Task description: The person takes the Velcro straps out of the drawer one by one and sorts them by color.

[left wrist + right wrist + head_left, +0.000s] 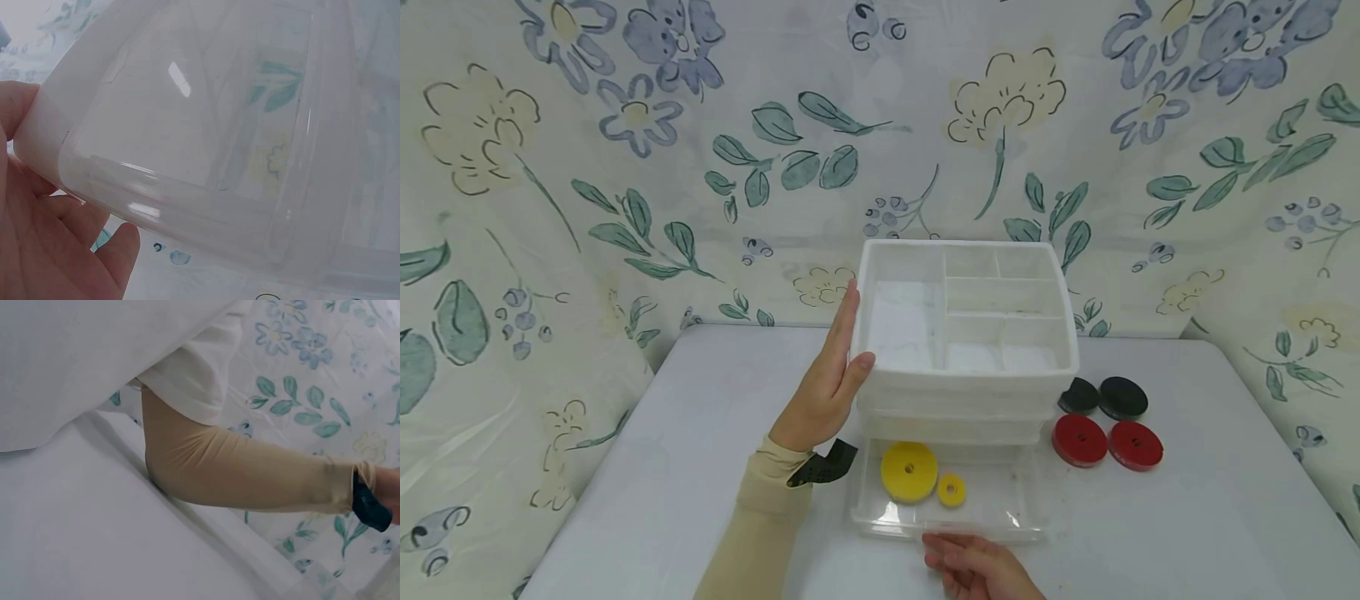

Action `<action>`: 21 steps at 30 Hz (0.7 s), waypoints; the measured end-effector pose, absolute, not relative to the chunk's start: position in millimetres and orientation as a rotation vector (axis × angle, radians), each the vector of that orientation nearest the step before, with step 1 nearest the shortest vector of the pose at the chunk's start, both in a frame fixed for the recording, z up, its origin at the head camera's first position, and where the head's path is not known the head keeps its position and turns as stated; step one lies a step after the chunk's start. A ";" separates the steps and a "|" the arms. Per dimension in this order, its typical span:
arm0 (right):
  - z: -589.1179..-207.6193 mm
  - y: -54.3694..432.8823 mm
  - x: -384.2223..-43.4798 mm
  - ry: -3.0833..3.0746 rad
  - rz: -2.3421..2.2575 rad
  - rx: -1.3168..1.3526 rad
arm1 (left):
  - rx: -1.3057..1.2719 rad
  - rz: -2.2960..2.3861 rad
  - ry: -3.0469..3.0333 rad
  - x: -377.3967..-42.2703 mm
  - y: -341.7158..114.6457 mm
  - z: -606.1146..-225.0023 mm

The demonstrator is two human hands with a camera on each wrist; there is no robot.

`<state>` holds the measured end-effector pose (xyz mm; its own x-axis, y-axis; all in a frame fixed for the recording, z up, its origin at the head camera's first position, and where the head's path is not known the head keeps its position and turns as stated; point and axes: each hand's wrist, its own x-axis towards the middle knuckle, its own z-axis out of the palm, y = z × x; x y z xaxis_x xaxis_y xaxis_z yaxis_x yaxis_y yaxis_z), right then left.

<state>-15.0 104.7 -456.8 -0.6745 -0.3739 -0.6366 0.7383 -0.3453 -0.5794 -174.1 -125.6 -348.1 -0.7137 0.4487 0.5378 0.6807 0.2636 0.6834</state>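
My left hand [820, 392] lies straight-fingered along the nine o'clock wall of a smooth white plastic organizer [955, 383], thumb at its front corner. My right hand [977, 567], at six o'clock, has fingertips at the front edge of its pulled-out clear, glossy drawer [1000, 483]; whether they pinch it, I can't tell. Toward the drawer's ten o'clock lies a thick yellow disc [909, 487] with a centre hole, a small yellow ring [951, 502] just beside it at four o'clock. At four o'clock from the organizer, two red discs [1136, 446] and two black discs [1123, 398] rest on the white tabletop [737, 358].
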 end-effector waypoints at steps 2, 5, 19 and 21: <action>-456.6 104.0 -14.9 1.196 -2.040 0.520 | -1.049 -1.431 -2.300 -174.3 -125.8 -348.0; -455.7 104.0 -15.2 1.216 -2.000 0.497 | -1.050 -1.433 -2.300 -174.8 -126.1 -347.9; -478.6 117.2 -25.8 1.236 -1.868 0.273 | -1.064 -1.444 -2.292 -174.5 -126.2 -347.7; -492.5 120.2 -27.8 1.235 -1.874 0.255 | -1.067 -1.448 -2.291 -174.2 -125.7 -347.5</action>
<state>-27.8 120.2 -492.5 -0.6141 -0.5402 -0.5754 0.7418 -0.1460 -0.6546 -174.2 -125.7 -347.5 -0.7093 0.4558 0.5377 0.6813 0.2476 0.6888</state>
